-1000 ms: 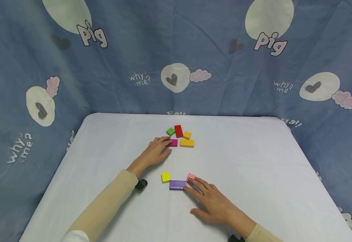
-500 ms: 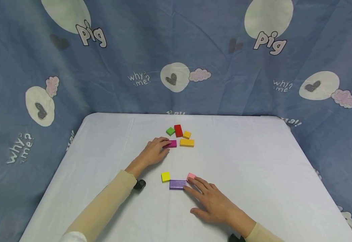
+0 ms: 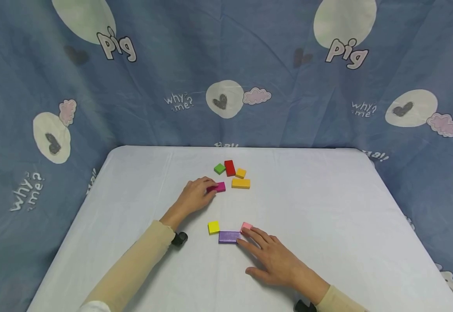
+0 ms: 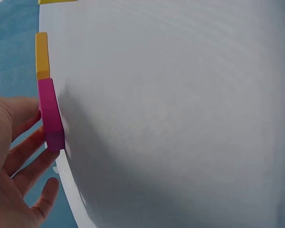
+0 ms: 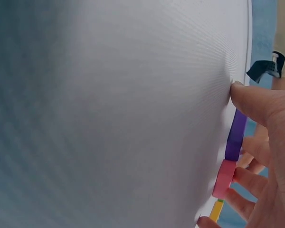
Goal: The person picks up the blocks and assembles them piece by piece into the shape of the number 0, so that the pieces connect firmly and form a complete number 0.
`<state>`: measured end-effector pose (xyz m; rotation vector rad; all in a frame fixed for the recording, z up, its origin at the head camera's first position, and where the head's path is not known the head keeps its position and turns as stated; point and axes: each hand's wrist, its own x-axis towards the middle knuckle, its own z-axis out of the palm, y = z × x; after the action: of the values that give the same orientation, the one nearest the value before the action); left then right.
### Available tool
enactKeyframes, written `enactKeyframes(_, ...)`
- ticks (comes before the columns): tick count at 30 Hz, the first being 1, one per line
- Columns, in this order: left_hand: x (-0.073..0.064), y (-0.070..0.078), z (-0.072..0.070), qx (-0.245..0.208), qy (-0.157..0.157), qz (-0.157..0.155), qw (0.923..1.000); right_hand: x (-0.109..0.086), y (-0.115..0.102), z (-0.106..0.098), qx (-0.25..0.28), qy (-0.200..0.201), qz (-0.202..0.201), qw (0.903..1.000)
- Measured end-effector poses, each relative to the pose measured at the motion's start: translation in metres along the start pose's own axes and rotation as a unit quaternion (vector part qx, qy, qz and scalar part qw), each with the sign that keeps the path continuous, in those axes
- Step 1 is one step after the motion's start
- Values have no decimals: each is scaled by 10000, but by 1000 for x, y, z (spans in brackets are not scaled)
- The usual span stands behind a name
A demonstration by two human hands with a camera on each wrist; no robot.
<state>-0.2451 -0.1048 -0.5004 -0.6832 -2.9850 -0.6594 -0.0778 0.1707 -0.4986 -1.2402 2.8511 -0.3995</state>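
Magenta block (image 3: 220,187), pinched in left fingers (image 4: 35,168), right fingers (image 3: 250,248) spread wide, touching purple block (image 3: 228,237) and pink block (image 3: 246,225)

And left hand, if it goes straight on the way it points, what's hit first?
Probably the long orange block, just beyond the magenta block the left hand holds; the head view shows a gap between them. Exact heading and height are hard to judge.

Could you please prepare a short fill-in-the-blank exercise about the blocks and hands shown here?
1. The flat rectangular block in the left hand is coloured ____.
2. The small block by the right hand is coloured ____.
3. In the head view, the small green block lies to the ____ of the flat red rectangular block.

Missing words: magenta; pink; left.
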Motion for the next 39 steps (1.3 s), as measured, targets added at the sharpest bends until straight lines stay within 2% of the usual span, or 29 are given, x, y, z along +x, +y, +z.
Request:
enactKeyframes(9,4,0,0,-112,-123,-1,9999,-1,0,0,17,28,16,10000)
enactKeyframes(16,3,-1,-2,-8,-50,-66,10000,-1,0,0,-17,16,17,10000)
enactKeyframes(21,1,-2,-4,-63,-114,-106,9999,0,0,1,-7,1,16,10000)
enactKeyframes(28,-1,1,-7,30,-411,-150,9990,0,-1,1,-24,-10,27,10000)
enactKeyframes(39,6,0,-5,-66,-797,-133,9967,1,-1,1,1,-25,43,10000)
